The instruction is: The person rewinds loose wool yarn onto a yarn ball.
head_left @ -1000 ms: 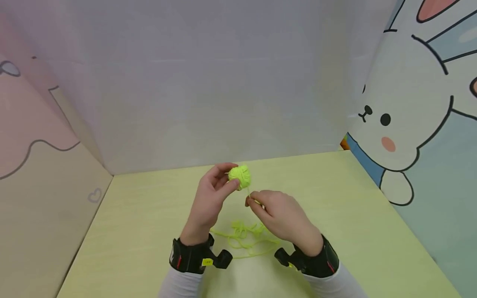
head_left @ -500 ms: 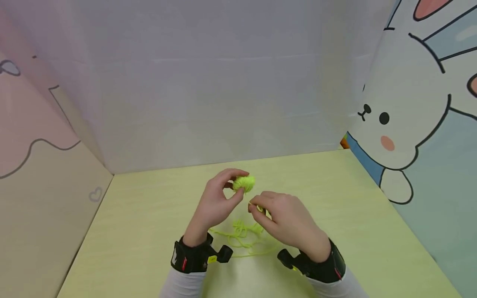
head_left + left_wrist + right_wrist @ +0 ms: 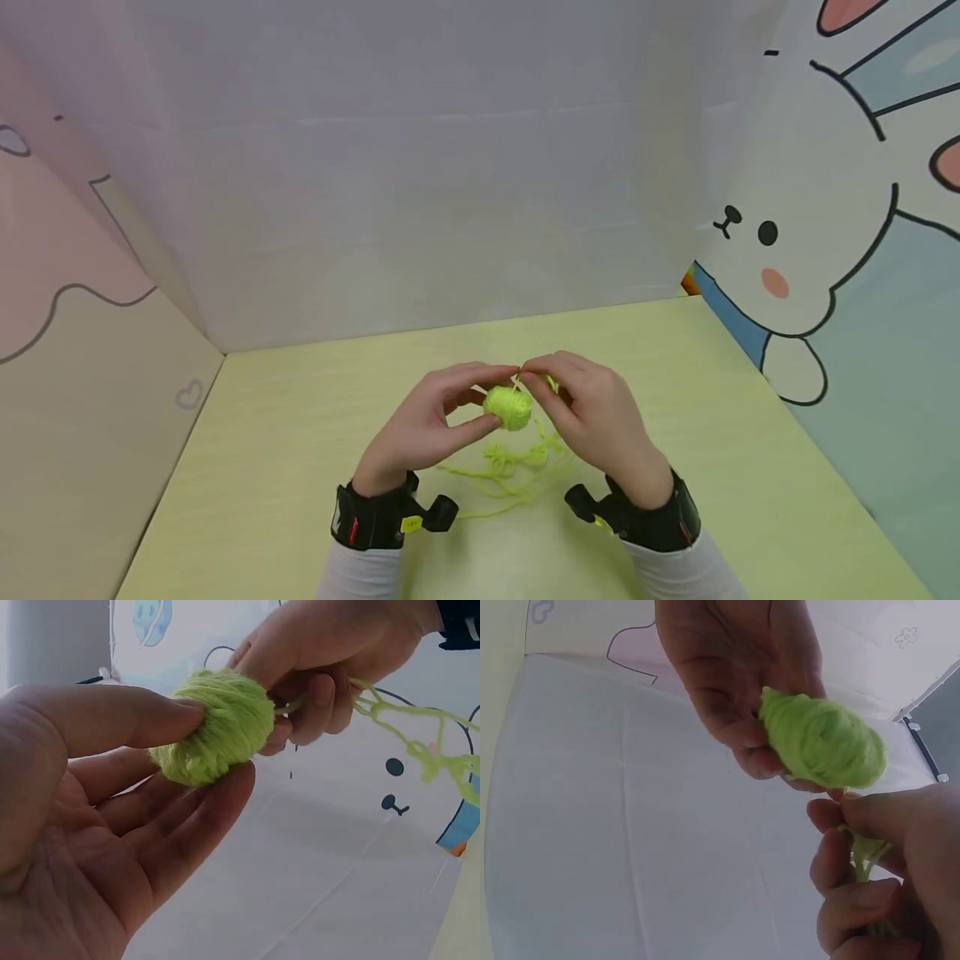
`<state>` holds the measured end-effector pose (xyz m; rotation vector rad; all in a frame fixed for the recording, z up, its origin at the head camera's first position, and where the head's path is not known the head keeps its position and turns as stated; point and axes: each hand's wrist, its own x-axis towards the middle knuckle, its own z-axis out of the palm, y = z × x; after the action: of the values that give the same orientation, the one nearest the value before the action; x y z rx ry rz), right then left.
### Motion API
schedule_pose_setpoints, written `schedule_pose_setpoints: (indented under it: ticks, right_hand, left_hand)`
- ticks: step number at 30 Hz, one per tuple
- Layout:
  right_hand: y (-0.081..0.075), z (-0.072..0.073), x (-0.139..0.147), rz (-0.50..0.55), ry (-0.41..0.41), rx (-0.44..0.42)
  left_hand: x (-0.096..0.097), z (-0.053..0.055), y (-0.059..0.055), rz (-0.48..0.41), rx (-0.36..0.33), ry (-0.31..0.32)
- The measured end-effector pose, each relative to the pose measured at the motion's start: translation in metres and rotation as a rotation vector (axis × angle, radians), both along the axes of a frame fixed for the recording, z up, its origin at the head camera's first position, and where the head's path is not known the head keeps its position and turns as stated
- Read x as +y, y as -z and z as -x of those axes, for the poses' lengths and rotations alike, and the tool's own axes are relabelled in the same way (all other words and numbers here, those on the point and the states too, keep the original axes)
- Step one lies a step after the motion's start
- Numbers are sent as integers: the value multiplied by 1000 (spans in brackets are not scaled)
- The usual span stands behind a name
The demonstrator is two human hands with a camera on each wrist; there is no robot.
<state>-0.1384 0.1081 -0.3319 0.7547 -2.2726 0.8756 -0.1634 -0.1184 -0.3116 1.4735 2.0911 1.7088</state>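
- While the left hand (image 3: 429, 422) holds the ball of yarn (image 3: 508, 407), its grip is closed by the thumb on one side and the fingertips on the other side.
- The ball is bright yellow-green and round, and it is held in the air above the middle part of the desk (image 3: 300, 450), well apart from its left and right edges.
- The right hand (image 3: 597, 408) is just beside the ball, and its grip is pinching the strand of yarn (image 3: 291, 707) between the thumb and the first finger.
- This strand is short and goes from the ball directly to the right fingertips.
- In the right wrist view, some loops of yarn (image 3: 865, 862) pass among the curled fingers of the same hand.
- On the desk, below the ball and between the two forearms, lies the loose yarn (image 3: 497, 456) in a tangle, with one thin end going toward the left wrist.
- Each wrist wears a black band, the left one (image 3: 369, 518) and the right one (image 3: 654, 518), with light grey sleeves (image 3: 363, 575) behind them.
- Along the far edge of the desk stands a whitish sheet (image 3: 450, 192), and beyond the right edge a rabbit picture (image 3: 806, 250) is seen.
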Motion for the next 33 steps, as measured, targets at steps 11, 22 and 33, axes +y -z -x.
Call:
schedule_pose_setpoints:
  ticks: [11,22,33]
  right_hand:
    - [7,7,-8,-168,2,-299]
    - [3,-1,-19,-245,-75,-320]
    - [-2,-7,-10,-117,-69,-112]
  left_hand:
    - [1,12,17,-237,-269,-172]
    - [16,15,15,-362,-441,-428]
    - [20,18,25,-78,-98,-580]
